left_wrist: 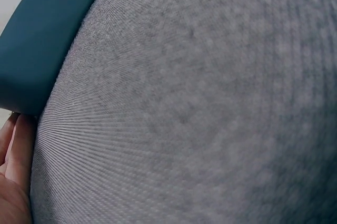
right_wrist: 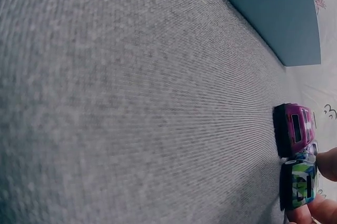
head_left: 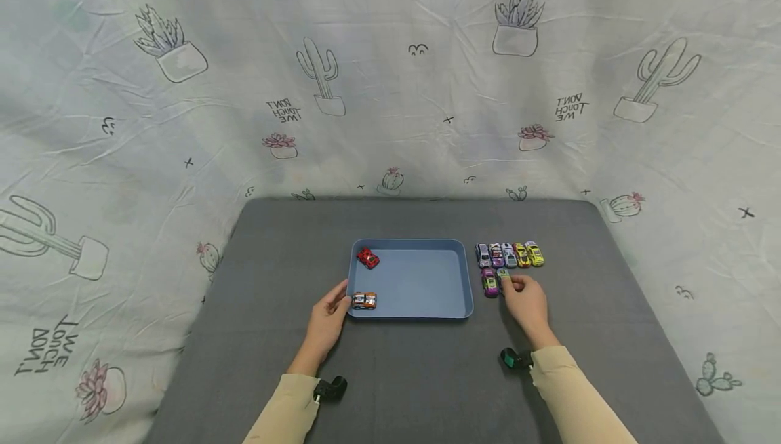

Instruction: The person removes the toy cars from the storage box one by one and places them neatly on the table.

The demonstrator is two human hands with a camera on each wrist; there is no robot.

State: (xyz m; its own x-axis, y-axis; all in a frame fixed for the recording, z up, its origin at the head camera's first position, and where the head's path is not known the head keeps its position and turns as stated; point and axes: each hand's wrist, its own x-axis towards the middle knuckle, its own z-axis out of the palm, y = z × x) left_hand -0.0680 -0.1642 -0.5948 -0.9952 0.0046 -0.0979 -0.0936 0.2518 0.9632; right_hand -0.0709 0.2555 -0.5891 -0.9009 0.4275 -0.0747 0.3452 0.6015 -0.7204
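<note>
On a grey surface (head_left: 421,383), a person's left hand (head_left: 326,322) rests relaxed fingers against the left edge of a blue tray (head_left: 421,288). The right hand (head_left: 528,303) has a narrow grip, thumb and fingers pinching a green toy car (right_wrist: 301,184) right of the tray, just beside a purple car (head_left: 490,283). An orange car (head_left: 364,300) sits in the tray's near-left corner. Farther back are a red car (head_left: 368,258) inside the tray and a row of five cars (head_left: 509,255) outside, then cactus-print cloth (head_left: 390,91).
</note>
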